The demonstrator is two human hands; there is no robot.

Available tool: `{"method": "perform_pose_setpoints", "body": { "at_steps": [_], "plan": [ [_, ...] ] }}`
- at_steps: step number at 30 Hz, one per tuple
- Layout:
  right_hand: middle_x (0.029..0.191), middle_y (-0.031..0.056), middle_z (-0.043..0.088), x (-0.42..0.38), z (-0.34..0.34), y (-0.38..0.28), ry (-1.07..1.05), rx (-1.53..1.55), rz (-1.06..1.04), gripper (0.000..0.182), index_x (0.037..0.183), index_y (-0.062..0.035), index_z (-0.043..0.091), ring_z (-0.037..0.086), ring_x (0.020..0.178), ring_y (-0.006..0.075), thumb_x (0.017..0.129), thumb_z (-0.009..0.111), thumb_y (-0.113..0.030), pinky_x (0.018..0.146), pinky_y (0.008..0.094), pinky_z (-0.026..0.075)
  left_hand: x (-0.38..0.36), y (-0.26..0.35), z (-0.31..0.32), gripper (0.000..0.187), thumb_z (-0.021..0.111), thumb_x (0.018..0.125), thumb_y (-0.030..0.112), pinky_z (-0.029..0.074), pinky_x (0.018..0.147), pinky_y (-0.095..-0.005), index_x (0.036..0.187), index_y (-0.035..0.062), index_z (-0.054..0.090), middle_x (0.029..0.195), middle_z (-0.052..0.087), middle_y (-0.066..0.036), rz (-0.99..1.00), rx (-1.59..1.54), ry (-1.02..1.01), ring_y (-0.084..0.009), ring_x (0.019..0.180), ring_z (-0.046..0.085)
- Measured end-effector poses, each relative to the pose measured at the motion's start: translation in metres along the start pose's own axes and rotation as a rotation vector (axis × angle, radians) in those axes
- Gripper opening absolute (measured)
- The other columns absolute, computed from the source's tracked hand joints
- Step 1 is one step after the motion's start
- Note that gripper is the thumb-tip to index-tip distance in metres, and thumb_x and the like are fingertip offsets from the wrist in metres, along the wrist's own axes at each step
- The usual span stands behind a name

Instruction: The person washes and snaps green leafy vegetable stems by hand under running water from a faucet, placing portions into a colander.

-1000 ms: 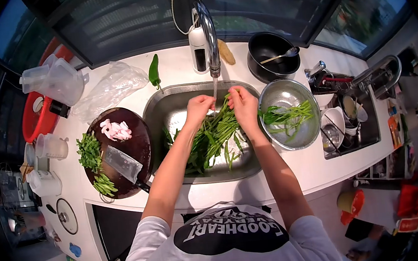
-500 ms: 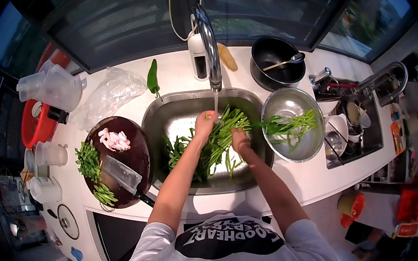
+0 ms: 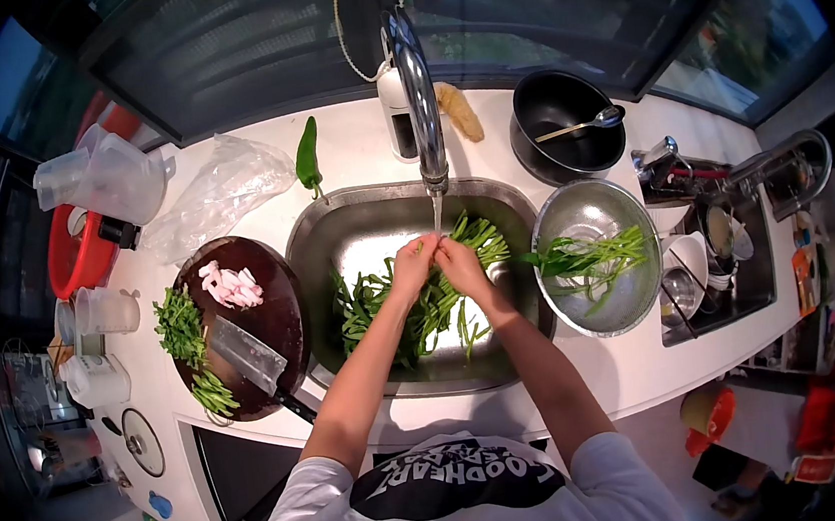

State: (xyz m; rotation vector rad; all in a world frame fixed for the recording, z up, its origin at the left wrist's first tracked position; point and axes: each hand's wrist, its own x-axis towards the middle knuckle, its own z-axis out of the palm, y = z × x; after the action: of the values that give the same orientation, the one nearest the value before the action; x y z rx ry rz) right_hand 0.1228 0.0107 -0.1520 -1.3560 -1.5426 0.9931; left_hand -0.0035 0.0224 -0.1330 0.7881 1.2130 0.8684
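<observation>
Under the thin stream from the tap [image 3: 413, 90], my left hand [image 3: 416, 267] and my right hand [image 3: 460, 266] meet fingertip to fingertip. Both have their fingers pinched closed; whatever is between them is too small or hidden to make out. Long-stemmed leafy greens [image 3: 479, 238] lie in the steel sink [image 3: 373, 213] below and around my hands, stems to the right and leaves to the left. A steel colander [image 3: 609, 318] right of the sink holds more green stems [image 3: 618, 249].
Left of the sink, a round dark cutting board [image 3: 272, 264] bears a cleaver [image 3: 245, 352], chopped greens [image 3: 181, 328] and pale pink pieces [image 3: 231, 284]. Behind are a green pepper [image 3: 307, 159], a plastic bag [image 3: 225, 194], a ginger root [image 3: 459, 111] and a black pot [image 3: 548, 152] with a spoon.
My right hand has left the stems on the right and come up to my left hand beneath the water. The view has shifted slightly.
</observation>
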Motion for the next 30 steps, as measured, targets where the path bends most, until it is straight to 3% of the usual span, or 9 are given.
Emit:
{"method": "perform_pose_setpoints", "body": {
  "at_steps": [4,6,9,12,18,20,22,25,30],
  "plan": [
    [0.062,0.0097,0.052,0.013,0.005,-0.029,0.079,0.136,0.061,0.018,0.095,0.0006,0.057,0.051,0.056,0.0163,0.090,0.049,-0.015,0.054,0.0315,0.041,0.020,0.011,-0.003,0.023,0.056,0.091,0.022,0.042,0.065,-0.0194,0.102,0.0045,0.066,0.089,0.063,0.000,0.537,0.355,0.079,-0.0039,0.074,0.053],
    [0.061,0.0085,0.051,0.017,0.007,-0.030,0.037,0.217,0.116,0.019,0.096,0.0001,0.057,0.050,0.055,0.0151,0.092,0.048,-0.016,0.053,0.0308,0.040,0.022,0.027,-0.007,0.022,0.056,0.091,0.022,0.039,0.061,-0.0182,0.099,0.0044,0.066,0.086,0.063,0.000,0.447,0.223,0.101,-0.0031,0.069,0.049],
    [0.071,0.0164,0.059,0.009,-0.001,-0.044,-0.035,0.067,0.036,0.019,0.098,-0.0010,0.056,0.059,0.065,0.0311,0.092,0.047,-0.017,0.059,0.0357,0.044,0.012,0.065,-0.014,0.021,0.054,0.092,0.023,0.035,0.054,-0.0171,0.098,0.0059,0.066,0.084,0.063,0.003,0.375,0.025,0.155,-0.0017,0.062,0.043],
    [0.064,0.0101,0.052,-0.004,0.003,-0.026,-0.072,0.121,-0.030,0.021,0.095,-0.0017,0.058,0.052,0.056,0.0206,0.093,0.048,-0.020,0.055,0.0324,0.041,0.007,0.083,-0.028,0.021,0.051,0.094,0.026,0.029,0.048,-0.0159,0.099,0.0084,0.063,0.085,0.064,0.003,0.389,-0.039,0.166,0.0000,0.057,0.037],
    [0.079,0.0174,0.062,-0.017,-0.006,0.061,-0.256,-0.444,-0.053,0.017,0.090,-0.0038,0.062,0.058,0.075,0.0382,0.088,0.051,-0.016,0.066,0.0422,0.046,-0.006,0.109,-0.058,0.026,0.046,0.096,0.028,0.032,0.056,-0.0169,0.099,0.0051,0.058,0.079,0.058,0.003,0.550,-0.042,0.312,-0.0022,0.064,0.040],
    [0.085,0.0218,0.063,-0.008,-0.005,0.074,0.040,-0.436,0.030,0.021,0.089,-0.0009,0.062,0.060,0.082,0.0382,0.084,0.055,-0.021,0.072,0.0422,0.048,-0.012,0.120,-0.062,0.027,0.042,0.098,0.028,0.033,0.060,-0.0184,0.098,0.0044,0.057,0.074,0.051,0.004,0.521,0.032,0.304,-0.0033,0.065,0.040],
    [0.089,0.0228,0.064,0.009,-0.007,0.051,0.145,-0.439,0.375,0.028,0.091,0.0001,0.064,0.061,0.087,0.0380,0.083,0.058,-0.026,0.073,0.0441,0.049,-0.025,0.130,-0.058,0.027,0.041,0.098,0.027,0.033,0.061,-0.0192,0.096,0.0048,0.057,0.071,0.048,0.004,0.488,0.138,0.281,-0.0040,0.065,0.040],
    [0.093,0.0205,0.065,0.036,-0.005,0.023,0.072,-0.574,0.782,0.034,0.093,-0.0013,0.066,0.062,0.089,0.0377,0.078,0.063,-0.031,0.075,0.0455,0.050,-0.016,0.111,-0.052,0.028,0.040,0.099,0.028,0.036,0.053,-0.0191,0.098,0.0042,0.055,0.066,0.046,0.003,0.487,0.214,0.218,-0.0048,0.059,0.045],
    [0.085,0.0166,0.067,0.035,0.012,0.044,0.212,-0.449,0.714,0.030,0.084,-0.0023,0.066,0.064,0.080,0.0379,0.074,0.066,-0.031,0.071,0.0459,0.050,-0.021,0.082,-0.048,0.023,0.049,0.095,0.026,0.041,0.049,-0.0223,0.097,0.0044,0.057,0.068,0.051,0.003,0.234,0.286,0.105,-0.0056,0.059,0.051]
  ]
}}
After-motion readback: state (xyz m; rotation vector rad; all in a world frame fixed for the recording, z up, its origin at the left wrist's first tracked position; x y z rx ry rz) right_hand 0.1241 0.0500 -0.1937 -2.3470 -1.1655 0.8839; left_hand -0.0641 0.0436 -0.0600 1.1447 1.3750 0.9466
